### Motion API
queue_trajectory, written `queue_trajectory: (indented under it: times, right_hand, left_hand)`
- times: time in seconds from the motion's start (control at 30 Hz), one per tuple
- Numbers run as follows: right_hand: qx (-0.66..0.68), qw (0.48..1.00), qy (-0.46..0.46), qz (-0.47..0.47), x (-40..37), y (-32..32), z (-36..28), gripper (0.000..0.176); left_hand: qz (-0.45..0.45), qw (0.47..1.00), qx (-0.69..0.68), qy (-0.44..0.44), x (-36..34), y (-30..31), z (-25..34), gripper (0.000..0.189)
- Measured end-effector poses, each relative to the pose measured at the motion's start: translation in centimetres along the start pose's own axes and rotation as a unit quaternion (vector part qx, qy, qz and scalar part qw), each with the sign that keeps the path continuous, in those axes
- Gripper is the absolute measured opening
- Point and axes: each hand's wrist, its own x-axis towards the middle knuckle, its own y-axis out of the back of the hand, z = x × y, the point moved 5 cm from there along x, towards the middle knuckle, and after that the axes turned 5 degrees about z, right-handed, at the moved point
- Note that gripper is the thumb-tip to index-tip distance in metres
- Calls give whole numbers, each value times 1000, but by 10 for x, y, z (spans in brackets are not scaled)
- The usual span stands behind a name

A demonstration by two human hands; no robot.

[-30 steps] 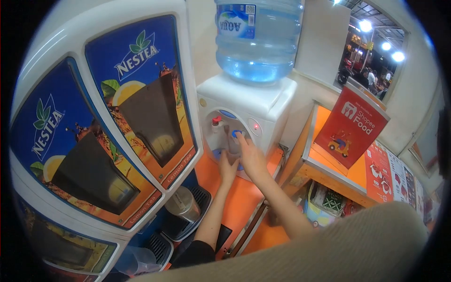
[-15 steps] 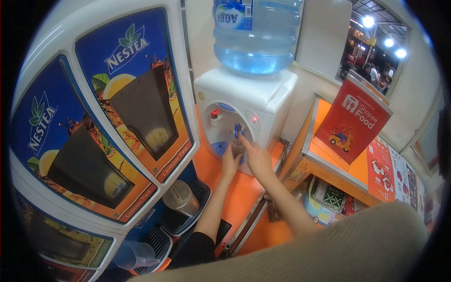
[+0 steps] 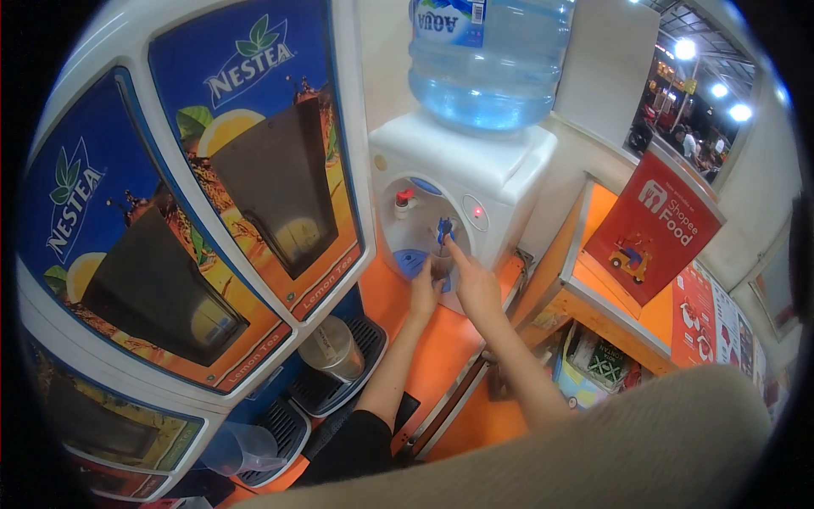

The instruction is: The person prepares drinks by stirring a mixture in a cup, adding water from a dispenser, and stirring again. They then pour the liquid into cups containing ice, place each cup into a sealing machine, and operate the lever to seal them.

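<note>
A small see-through cup [image 3: 441, 265] with something brownish in it is under the water dispenser's blue tap [image 3: 444, 227]. My left hand [image 3: 426, 290] is wrapped round the cup's near left side. The index finger of my right hand [image 3: 476, 290] reaches out and touches the blue tap lever, while its other fingers are partly hidden. To the left of the blue tap is a red tap [image 3: 404, 200] in the recess of the white dispenser [image 3: 454, 153]. A blue drip tray [image 3: 410, 263] lies below. Whether water is flowing cannot be made out.
A large water bottle [image 3: 492, 81] stands upside down on the dispenser. At left rises a tea machine [image 3: 369, 204], with a metal cup [image 3: 332, 348] and a clear plastic jug [image 3: 242, 448] on its trays. An orange shelf [image 3: 585, 229] with a red sign [image 3: 655, 222] is at right.
The view has shifted, so the dispenser and both hands appear slightly farther right. My left hand stays on the cup and my right finger stays at the blue tap.
</note>
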Motion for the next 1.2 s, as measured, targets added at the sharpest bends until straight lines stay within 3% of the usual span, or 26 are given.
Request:
queue_trajectory:
  times: [0.07,0.17,0.27,0.37,0.47,0.6,0.77,1.07,1.2]
  right_hand:
    - [1,1000,12,3,-1,0,1,82]
    - [3,1000,8,-1,-1,5,-1,75]
    - [5,1000,7,-4,-1,5,-1,74]
    - [0,1000,13,2,0,2,2,75]
    - [-9,1000,9,-7,2,3,2,73]
    - [-30,998,33,37,1,10,-4,67]
    - [-42,998,40,22,1,12,-8,65]
    - [-37,997,43,44,1,9,-7,62]
    - [-45,997,40,45,1,9,-9,61]
  left_hand:
    - [-27,1000,0,15,3,1,2,51]
    - [-42,998,-34,-36,7,3,2,45]
    - [-87,996,10,-4,9,17,25,46]
    - [-25,990,-124,-53,18,12,9,47]
    - [-64,978,-196,-39,22,11,19,64]
    - [-71,975,-211,-3,24,4,6,62]
    - [-77,978,-194,31,27,-7,1,56]
    - [-60,963,-261,19,28,-19,-10,63]
    - [-67,962,-262,29,27,-19,-8,74]
